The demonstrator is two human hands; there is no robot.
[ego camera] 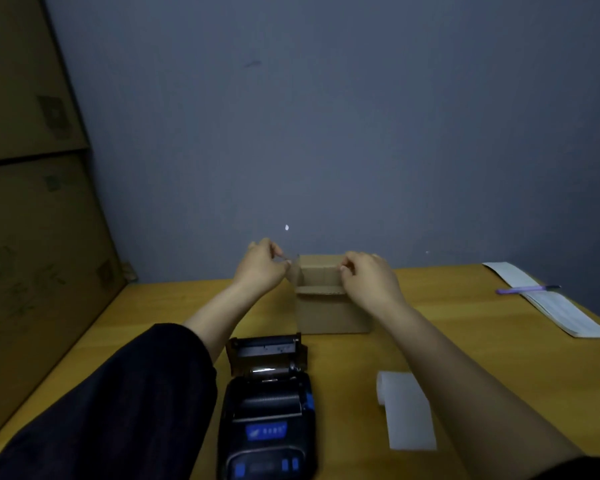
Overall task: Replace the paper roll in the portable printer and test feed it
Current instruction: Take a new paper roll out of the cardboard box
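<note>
Both hands are up at the small cardboard box [329,306] sitting mid-worktop toward the back edge. The left hand [262,266] has a narrow pinch grip on the left flap, and the right hand [369,275] is curled over the right flap. Presumably the fresh roll's inside, but I can't see in from here.

The printer [269,407] sits at the near edge with its lid flipped open and the bay looking empty. A white paper strip [407,410] lies just right of it, well apart from either hand.

A roll like that should be light and stiff-cored but easy to unspool, so I'd take it by the ends.
</note>
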